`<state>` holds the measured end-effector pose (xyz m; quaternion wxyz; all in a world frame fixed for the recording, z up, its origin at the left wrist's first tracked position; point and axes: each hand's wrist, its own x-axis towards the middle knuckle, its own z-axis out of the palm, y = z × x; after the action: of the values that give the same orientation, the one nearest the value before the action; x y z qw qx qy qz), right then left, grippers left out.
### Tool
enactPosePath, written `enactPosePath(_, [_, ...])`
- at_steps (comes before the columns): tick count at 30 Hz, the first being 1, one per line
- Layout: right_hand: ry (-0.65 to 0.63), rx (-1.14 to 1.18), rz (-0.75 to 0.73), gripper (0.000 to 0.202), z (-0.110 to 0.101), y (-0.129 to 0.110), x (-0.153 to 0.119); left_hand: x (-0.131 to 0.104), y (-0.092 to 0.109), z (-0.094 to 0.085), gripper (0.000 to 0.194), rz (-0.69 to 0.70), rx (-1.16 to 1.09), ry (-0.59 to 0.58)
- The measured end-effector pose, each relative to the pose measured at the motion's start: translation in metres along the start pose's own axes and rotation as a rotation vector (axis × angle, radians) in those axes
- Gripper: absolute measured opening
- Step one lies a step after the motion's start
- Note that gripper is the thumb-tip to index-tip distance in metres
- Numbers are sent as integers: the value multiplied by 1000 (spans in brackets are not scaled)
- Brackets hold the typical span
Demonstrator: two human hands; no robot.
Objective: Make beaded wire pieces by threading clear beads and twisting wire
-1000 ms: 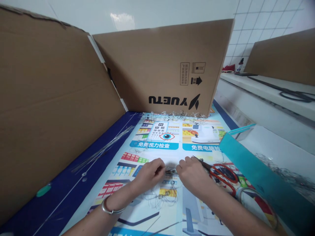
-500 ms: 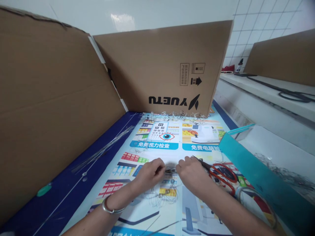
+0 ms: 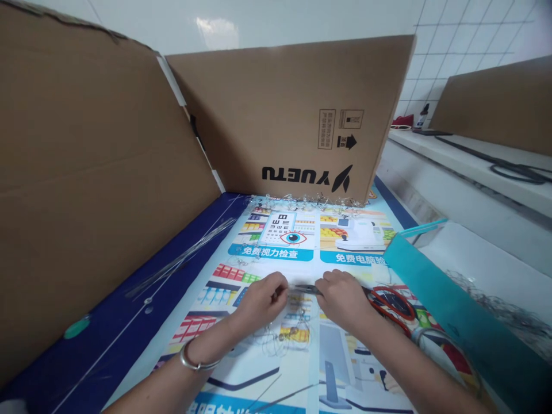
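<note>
Metal piece (image 3: 307, 289), slim and grey, spans the gap between your two hands, just above the printed sheet (image 3: 297, 270). Blur hides whether it is all wire or partly a tool's tip. Your right hand (image 3: 342, 296) is closed in a fist round the piece's darker end; your left hand (image 3: 267, 296) has its fingers curled tight at the paler end, pinching it — or so it looks, since the fingertips face away.

Judging by that grip, the step in hand is fine work on the metal, one hand steadying while the other grips or turns. The next move calls for a firm left pinch and a small, controlled motion of your right wrist.

Below your hands lies a loose tangle of looped wire (image 3: 280, 339). Red-handled scissors (image 3: 392, 305) rest just beyond your right hand, near a clear ring (image 3: 448, 345). Farther right, the teal box (image 3: 448, 299) holds more wire (image 3: 495, 305). Straight rods (image 3: 185, 259) lie well to your left — and small wire pieces (image 3: 306, 203) line the foot of the cardboard panel (image 3: 280, 115).
</note>
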<state>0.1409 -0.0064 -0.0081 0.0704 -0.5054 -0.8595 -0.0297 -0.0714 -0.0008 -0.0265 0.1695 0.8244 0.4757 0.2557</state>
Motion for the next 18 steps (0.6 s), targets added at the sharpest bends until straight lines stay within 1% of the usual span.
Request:
enactPosePath(4, [-56,61,116,16,-6,6,1,1,-1,1,7,-18,37,51])
enactPosePath(8, [-96,161,147,18,-17,5,2,2,-4,2,5,-64,61,95])
enactPosePath(10, [-90,210,112,17,-23,1,3,3,-5,2,5,-98,57,114])
enactPosePath(13, [-84,253,17,14,-28,-11,0,4,-7,1,4,-145,42,120])
enactPosePath(16, [-119,273,-81,10,-29,-25,-9,5,-8,0,4,-160,32,115])
enactPosePath(18, [-147,284,-133,21,-27,-33,-17,6,-8,0,4,-166,31,118])
